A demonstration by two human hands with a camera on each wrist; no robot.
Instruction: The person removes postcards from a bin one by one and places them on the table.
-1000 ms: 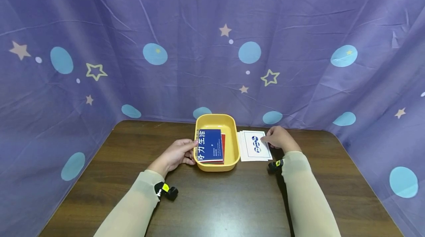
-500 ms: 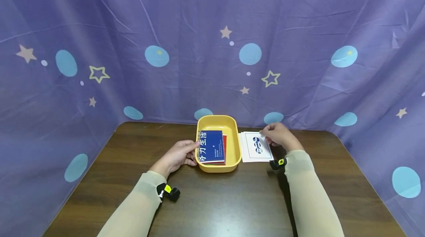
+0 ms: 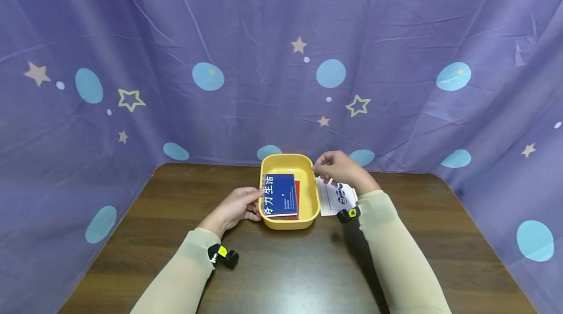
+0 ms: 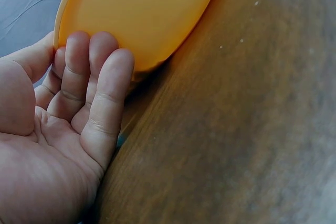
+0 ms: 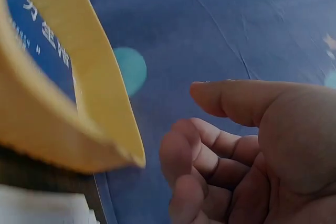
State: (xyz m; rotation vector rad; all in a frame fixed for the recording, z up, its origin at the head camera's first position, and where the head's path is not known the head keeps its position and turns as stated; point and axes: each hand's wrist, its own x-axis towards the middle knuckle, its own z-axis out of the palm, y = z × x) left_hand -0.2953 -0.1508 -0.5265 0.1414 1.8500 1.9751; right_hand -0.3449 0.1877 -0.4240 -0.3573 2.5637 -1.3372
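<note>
A yellow plastic basket (image 3: pixel 286 222) stands near the table's far edge. My left hand (image 3: pixel 235 209) grips its left wall, thumb over the rim and curled fingers (image 4: pixel 107 85) against the outside. Inside lies a blue card (image 3: pixel 281 196) with white Chinese characters, on top of a red one (image 3: pixel 297 191). My right hand (image 3: pixel 343 169) hovers by the basket's right rim, thumb and fingertips apart with nothing between them in the right wrist view. Below it, right beside the basket, lies a small stack of white cards (image 3: pixel 327 204) with a blue print, partly hidden by the hand.
The brown wooden table (image 3: pixel 286 275) ends just behind the basket at a purple curtain (image 3: pixel 264 123) with stars and blue dots. Each wrist carries a small black camera (image 3: pixel 229 257).
My right hand has left the right edge of the white cards and moved left and up over them to the basket's rim. My left hand keeps its hold on the basket.
</note>
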